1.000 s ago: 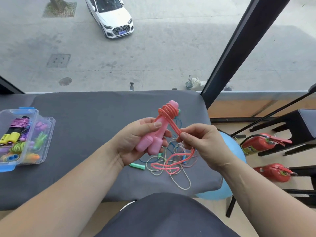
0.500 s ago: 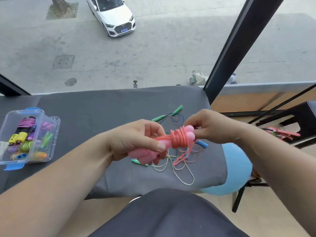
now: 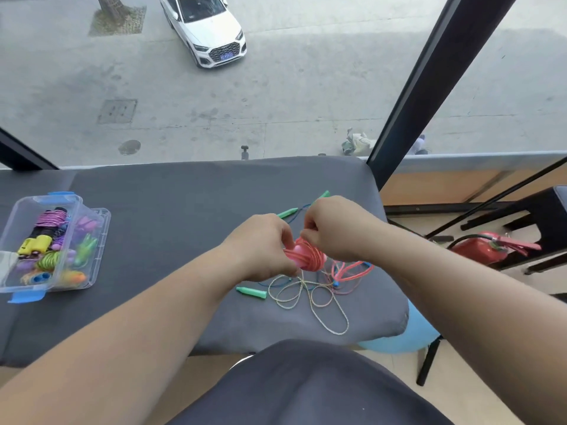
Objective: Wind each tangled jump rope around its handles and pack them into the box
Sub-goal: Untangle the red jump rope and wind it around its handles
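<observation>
Left hand (image 3: pixel 260 245), right hand (image 3: pixel 333 231), one pink rope (image 3: pixel 307 256)

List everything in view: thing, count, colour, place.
pink jump rope: one, pink handles, coral cord partly wound, held over table
green handles: three, green, on table around the hands
loose cords: tangle, cream and blue, table near edge
box: one, clear with blue latches, open, table left, wound ropes inside
table: one, grey cloth cover
fire extinguisher: one, red, right of table
car: one, white, street below
left hand: grips pink handles
right hand: pinches the wound cord
</observation>
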### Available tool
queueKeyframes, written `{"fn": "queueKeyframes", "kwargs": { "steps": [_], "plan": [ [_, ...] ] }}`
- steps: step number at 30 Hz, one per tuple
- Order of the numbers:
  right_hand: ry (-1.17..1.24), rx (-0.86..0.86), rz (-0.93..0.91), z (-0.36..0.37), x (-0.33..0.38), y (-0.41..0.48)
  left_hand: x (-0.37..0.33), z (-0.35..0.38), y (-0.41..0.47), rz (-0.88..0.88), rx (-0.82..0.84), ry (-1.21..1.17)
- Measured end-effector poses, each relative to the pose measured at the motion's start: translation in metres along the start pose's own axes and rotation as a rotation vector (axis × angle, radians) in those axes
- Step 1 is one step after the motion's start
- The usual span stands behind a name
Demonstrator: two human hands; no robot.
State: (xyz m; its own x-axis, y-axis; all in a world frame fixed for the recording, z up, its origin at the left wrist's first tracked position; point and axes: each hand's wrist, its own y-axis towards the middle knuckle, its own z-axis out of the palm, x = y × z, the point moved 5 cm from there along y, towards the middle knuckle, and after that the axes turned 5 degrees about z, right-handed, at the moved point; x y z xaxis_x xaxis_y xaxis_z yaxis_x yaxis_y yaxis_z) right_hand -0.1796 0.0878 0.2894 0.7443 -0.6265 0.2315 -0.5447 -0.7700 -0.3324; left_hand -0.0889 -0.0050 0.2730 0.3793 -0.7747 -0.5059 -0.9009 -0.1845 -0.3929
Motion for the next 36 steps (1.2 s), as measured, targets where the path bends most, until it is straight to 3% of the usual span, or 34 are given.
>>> {"fn": "queueKeyframes", "kwargs": {
  "steps": [3,8,9,13,16,21,26,31,36],
  "plan": [
    [0.033,-0.021,0.02,0.015,0.006,-0.01,0.007,-0.002,0.003,-0.025,-0.042,0.055],
    [0.336,-0.19,0.083,0.029,-0.002,-0.019,0.006,-0.004,0.003,-0.015,-0.151,0.142],
    [0.433,-0.203,0.12,0.027,-0.006,-0.019,0.003,-0.004,0.003,0.017,-0.162,0.19],
    [1.209,-0.109,0.44,0.019,-0.036,-0.018,-0.017,0.009,-0.002,0.213,-0.066,0.289],
    [1.361,-0.025,0.495,0.017,-0.041,-0.021,-0.026,0.014,-0.003,0.278,-0.044,0.333],
    [1.252,-0.039,0.393,0.012,-0.029,-0.025,-0.013,0.005,0.001,0.187,-0.105,0.209],
    [0.983,-0.143,0.215,0.015,-0.015,-0.041,0.013,-0.006,0.009,-0.017,-0.146,-0.163],
    [0.745,-0.331,0.123,0.027,-0.022,-0.047,0.019,0.002,0.009,-0.122,-0.177,-0.291],
    [0.569,-0.438,0.027,0.037,-0.02,-0.057,0.033,-0.007,0.01,-0.268,-0.22,-0.749]
  ]
}}
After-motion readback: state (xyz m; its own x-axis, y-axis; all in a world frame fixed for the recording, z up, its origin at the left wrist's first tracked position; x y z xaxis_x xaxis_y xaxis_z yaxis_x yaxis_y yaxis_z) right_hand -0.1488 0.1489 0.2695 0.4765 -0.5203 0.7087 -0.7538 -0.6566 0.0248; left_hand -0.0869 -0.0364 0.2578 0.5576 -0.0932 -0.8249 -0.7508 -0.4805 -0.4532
